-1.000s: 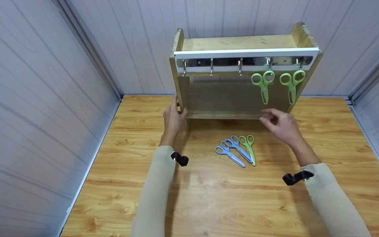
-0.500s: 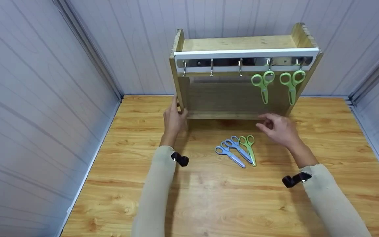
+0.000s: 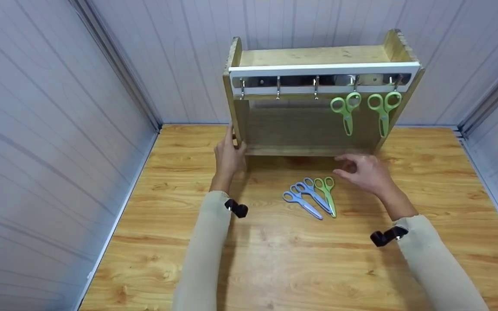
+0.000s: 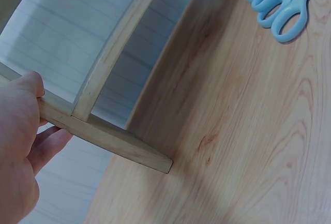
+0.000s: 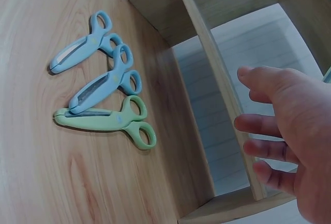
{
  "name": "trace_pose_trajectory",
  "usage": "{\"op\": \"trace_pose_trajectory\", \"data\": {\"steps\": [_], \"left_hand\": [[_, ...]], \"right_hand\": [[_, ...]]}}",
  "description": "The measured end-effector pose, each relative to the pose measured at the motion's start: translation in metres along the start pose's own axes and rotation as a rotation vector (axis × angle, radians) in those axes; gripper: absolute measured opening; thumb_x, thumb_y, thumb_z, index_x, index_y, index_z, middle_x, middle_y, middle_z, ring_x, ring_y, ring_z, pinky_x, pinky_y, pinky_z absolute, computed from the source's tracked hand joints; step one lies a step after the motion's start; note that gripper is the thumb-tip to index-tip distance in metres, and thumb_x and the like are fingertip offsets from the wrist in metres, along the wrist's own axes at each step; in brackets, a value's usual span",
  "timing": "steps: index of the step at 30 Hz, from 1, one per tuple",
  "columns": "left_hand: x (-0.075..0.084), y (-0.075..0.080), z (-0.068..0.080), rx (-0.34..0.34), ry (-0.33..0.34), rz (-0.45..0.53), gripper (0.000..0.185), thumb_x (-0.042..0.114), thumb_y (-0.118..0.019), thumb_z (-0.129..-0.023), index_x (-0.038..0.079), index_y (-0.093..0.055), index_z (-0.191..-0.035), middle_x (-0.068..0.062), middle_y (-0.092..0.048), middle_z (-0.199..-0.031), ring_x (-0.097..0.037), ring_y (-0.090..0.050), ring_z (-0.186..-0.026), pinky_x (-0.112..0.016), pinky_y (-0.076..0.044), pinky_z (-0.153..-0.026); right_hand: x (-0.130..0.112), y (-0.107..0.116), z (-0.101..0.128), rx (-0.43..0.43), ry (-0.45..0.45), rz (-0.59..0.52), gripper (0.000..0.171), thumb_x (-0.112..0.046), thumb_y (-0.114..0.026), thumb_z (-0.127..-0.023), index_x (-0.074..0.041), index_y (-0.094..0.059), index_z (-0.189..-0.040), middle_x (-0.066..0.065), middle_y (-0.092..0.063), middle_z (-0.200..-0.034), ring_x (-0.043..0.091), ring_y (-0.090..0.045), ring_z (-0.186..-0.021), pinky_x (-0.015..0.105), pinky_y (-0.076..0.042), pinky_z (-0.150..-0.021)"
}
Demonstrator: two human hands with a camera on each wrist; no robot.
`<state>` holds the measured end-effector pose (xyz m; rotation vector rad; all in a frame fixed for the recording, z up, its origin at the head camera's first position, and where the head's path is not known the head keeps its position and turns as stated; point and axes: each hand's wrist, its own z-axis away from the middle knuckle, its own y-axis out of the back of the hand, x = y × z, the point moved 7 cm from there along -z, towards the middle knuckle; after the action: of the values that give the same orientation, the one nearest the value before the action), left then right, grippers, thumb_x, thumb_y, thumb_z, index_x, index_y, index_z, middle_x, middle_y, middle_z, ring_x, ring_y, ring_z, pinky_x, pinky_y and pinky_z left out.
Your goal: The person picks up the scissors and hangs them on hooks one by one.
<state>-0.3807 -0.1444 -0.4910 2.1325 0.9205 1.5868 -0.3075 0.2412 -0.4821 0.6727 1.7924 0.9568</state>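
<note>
A wooden shelf rack stands against the back wall, with a white hook rail along its front. Two green scissors hang by a handle loop from the rail's two rightmost hooks. My left hand grips the rack's left side panel low down, thumb on the front edge. With fingers loosely bent and nothing in them, my right hand hovers before the rack's lower right. On the table, left of that hand, two blue scissors and one green pair lie fanned, loops toward the rack.
The rail's three left hooks carry nothing. Pale panelled walls enclose the wooden table at the left, back and right. Each sleeve cuff bears a small black wrist camera.
My right hand has moved down and slightly left, away from the hanging scissors and closer to those on the table. My left hand has stayed on the rack.
</note>
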Motion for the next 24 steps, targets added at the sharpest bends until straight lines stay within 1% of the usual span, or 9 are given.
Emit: {"op": "trace_pose_trajectory", "data": {"steps": [4, 9, 13, 16, 19, 24], "left_hand": [[0.0, 0.0, -0.001, 0.005, -0.012, -0.021, 0.068, 0.011, -0.073, -0.106, 0.013, -0.049, -0.17, -0.025, -0.079, -0.139, -0.037, -0.087, -0.105, -0.051, -0.07, -0.092], [0.0, -0.001, -0.001, -0.002, -0.005, -0.032, 0.069, 0.011, -0.072, -0.106, 0.012, -0.047, -0.171, -0.025, -0.079, -0.139, -0.037, -0.087, -0.106, -0.051, -0.07, -0.093], [0.0, 0.0, -0.001, 0.002, -0.003, -0.028, 0.07, 0.01, -0.073, -0.106, 0.011, -0.047, -0.171, -0.025, -0.079, -0.139, -0.037, -0.087, -0.106, -0.051, -0.069, -0.094], [0.001, 0.0, -0.001, 0.006, -0.006, -0.02, 0.07, 0.009, -0.072, -0.106, 0.011, -0.047, -0.171, -0.025, -0.079, -0.14, -0.038, -0.087, -0.106, -0.052, -0.069, -0.094], [0.001, 0.0, 0.0, 0.008, -0.008, -0.018, 0.07, 0.009, -0.072, -0.106, 0.011, -0.047, -0.171, -0.026, -0.079, -0.14, -0.038, -0.087, -0.106, -0.052, -0.069, -0.094], [0.001, 0.0, 0.0, 0.013, -0.017, -0.02, 0.07, 0.009, -0.073, -0.105, 0.011, -0.048, -0.17, -0.026, -0.079, -0.138, -0.038, -0.087, -0.105, -0.052, -0.069, -0.093]], "right_hand": [[0.001, -0.004, 0.0, -0.03, -0.019, 0.017, 0.037, -0.03, -0.085, -0.101, -0.008, -0.082, -0.13, 0.015, -0.087, -0.102, 0.035, -0.082, -0.091, 0.049, -0.059, -0.078], [0.004, -0.009, 0.001, -0.069, -0.042, 0.057, 0.041, -0.035, -0.084, -0.101, -0.009, -0.082, -0.132, 0.011, -0.087, -0.097, 0.033, -0.082, -0.087, 0.048, -0.058, -0.071], [0.005, -0.012, 0.002, -0.077, -0.05, 0.078, 0.044, -0.04, -0.084, -0.1, -0.01, -0.082, -0.132, 0.01, -0.087, -0.095, 0.034, -0.082, -0.086, 0.052, -0.059, -0.07], [0.006, -0.014, 0.003, -0.079, -0.057, 0.088, 0.044, -0.04, -0.085, -0.099, -0.01, -0.082, -0.132, 0.01, -0.086, -0.094, 0.034, -0.081, -0.085, 0.053, -0.059, -0.071], [0.007, -0.016, 0.005, -0.092, -0.07, 0.091, 0.045, -0.041, -0.085, -0.099, -0.009, -0.082, -0.131, 0.01, -0.086, -0.093, 0.032, -0.08, -0.083, 0.05, -0.058, -0.07], [0.007, -0.021, 0.007, -0.119, -0.087, 0.098, 0.049, -0.047, -0.085, -0.099, -0.008, -0.082, -0.128, 0.009, -0.084, -0.089, 0.026, -0.077, -0.077, 0.041, -0.054, -0.067]]}}
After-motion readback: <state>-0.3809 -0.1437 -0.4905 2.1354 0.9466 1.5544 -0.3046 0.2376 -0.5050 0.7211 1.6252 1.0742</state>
